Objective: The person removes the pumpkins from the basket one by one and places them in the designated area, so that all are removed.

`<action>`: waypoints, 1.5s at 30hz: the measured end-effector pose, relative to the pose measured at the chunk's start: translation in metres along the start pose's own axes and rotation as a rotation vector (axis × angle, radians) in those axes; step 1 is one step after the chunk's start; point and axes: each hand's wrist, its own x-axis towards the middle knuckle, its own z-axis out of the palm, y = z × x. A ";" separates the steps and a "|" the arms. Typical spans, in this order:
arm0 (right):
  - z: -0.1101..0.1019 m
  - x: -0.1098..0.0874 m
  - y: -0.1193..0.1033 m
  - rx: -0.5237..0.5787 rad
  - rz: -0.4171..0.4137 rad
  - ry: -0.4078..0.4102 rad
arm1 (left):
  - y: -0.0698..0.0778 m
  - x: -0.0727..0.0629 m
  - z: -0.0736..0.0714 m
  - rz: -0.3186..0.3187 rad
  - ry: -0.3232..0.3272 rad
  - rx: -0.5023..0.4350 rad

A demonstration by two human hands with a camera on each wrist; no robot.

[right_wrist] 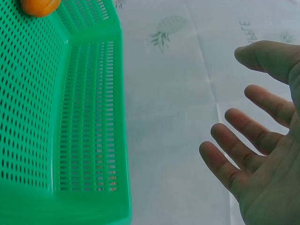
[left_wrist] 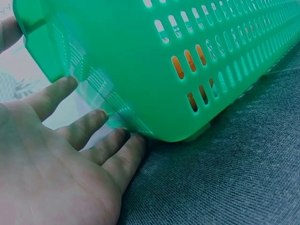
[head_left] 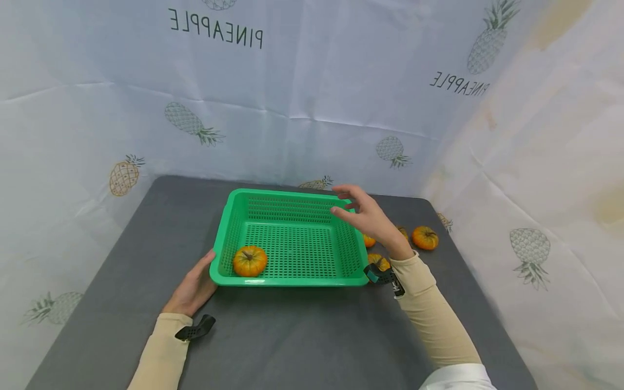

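Observation:
A green perforated plastic basket (head_left: 287, 282) stands on the grey table, with one small orange pumpkin (head_left: 249, 261) in its near left corner. At the basket's left end is my left hand (head_left: 193, 287). The left wrist view shows its fingers (left_wrist: 82, 129) spread and nearly straight along the end wall, with the thumb up by the rim. My right hand (head_left: 363, 215) hovers over the basket's right rim, holding nothing. Its fingers (right_wrist: 255, 131) are spread and slightly bent in the right wrist view, with the thumb apart from them.
To the right of the basket lie several more small pumpkins (head_left: 425, 238), some partly hidden by the right forearm and the basket. Behind the table (head_left: 292, 341) hangs a white cloth (head_left: 302, 81) printed with pineapples, which also covers both sides.

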 end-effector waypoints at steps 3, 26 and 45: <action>0.005 0.005 -0.002 0.005 -0.007 -0.015 | -0.001 -0.001 0.000 0.003 0.005 -0.004; 0.046 0.042 -0.019 0.071 -0.093 -0.106 | 0.001 0.000 -0.005 0.014 -0.013 -0.003; 0.079 0.064 -0.024 0.159 -0.086 -0.187 | 0.003 0.001 -0.004 0.004 0.001 0.023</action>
